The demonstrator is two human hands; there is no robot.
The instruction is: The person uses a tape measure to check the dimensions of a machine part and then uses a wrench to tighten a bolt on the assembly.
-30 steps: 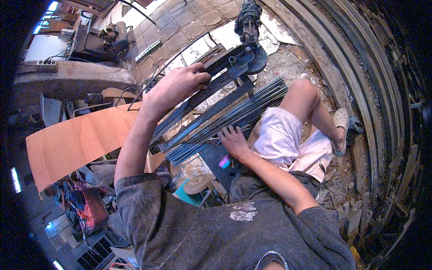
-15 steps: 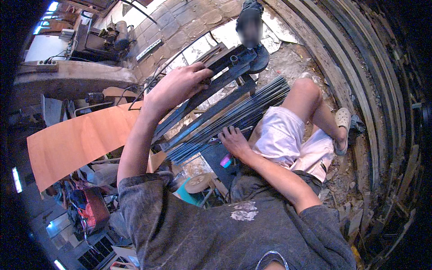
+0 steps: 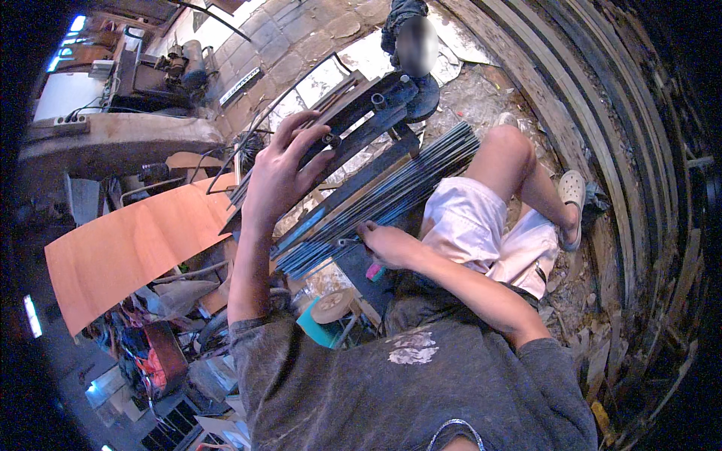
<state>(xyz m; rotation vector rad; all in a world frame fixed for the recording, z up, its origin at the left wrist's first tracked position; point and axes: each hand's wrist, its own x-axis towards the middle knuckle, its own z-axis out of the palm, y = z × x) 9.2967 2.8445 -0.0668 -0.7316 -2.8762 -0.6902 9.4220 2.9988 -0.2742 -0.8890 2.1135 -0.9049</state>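
Observation:
My left hand [image 3: 282, 169] is at the long dark metal frame [image 3: 365, 113], fingers bent over one side and thumb along the other. A short round tube end [image 3: 331, 140] shows between thumb and fingers, and a second round fitting [image 3: 377, 100] sits farther up the frame. Lower and to the right, my right hand [image 3: 391, 246] is closed, fingertips together, around a shiny metal wrench [image 3: 347, 242]. Only one end of the wrench shows; my palm hides the rest. Beside that hand lies a bundle of thin blue-grey metal rods [image 3: 376, 195].
A pink and teal object [image 3: 374, 271] lies below my right hand. An orange-brown curved sheet [image 3: 135, 248] stands at left. Long metal profiles [image 3: 556, 98] line the right side. A dark upright part [image 3: 406, 19] with a blurred patch stands at the frame's far end. My bent leg [image 3: 511, 150] is beside the rods.
My left hand has turned and pulled back left along the frame, its fingers spreading to uncover the tube end. My right hand's fingers have drawn together and shifted slightly left.

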